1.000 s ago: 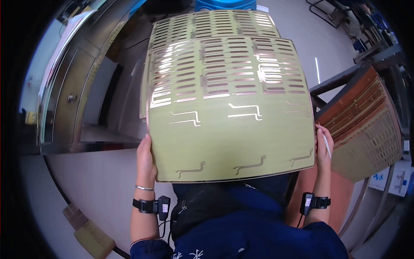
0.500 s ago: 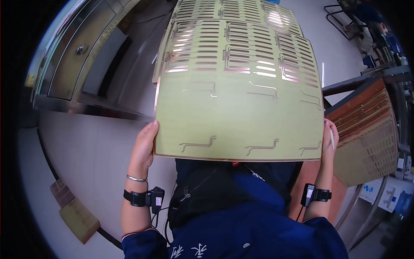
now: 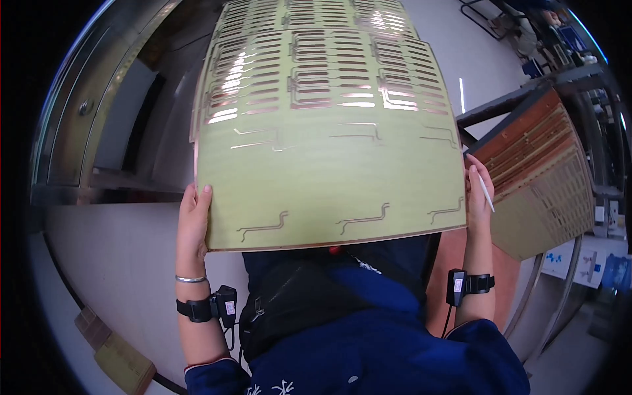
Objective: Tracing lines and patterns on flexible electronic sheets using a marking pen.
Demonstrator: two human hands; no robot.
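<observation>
A large yellow-green circuit board panel [image 3: 316, 171] with copper traces spans the space before my torso. Its near edge is at waist height. My left hand [image 3: 195, 214] grips the left edge close to the near corner, thumb on top and fingers partly hidden. At the right edge, my right hand [image 3: 476, 191] has its fingers bent against the board, with a thin white pen-like stick [image 3: 486, 193] held among them. Beyond the far edge, another similar panel [image 3: 316, 14] shows, offset from the first; whether the two touch is hard to tell.
To the right, a stack of copper-clad boards [image 3: 546, 178] leans on a dark metal frame [image 3: 507, 108]. A metal cabinet [image 3: 85, 125] stands at the left. More boards [image 3: 124, 362] lie on the floor at lower left. An orange-brown board [image 3: 454, 270] is near my right forearm.
The whole view has swung, so panel, hands and rack appear further left. The panel looks slightly tilted, right side higher. Both hands keep their places on its edges.
</observation>
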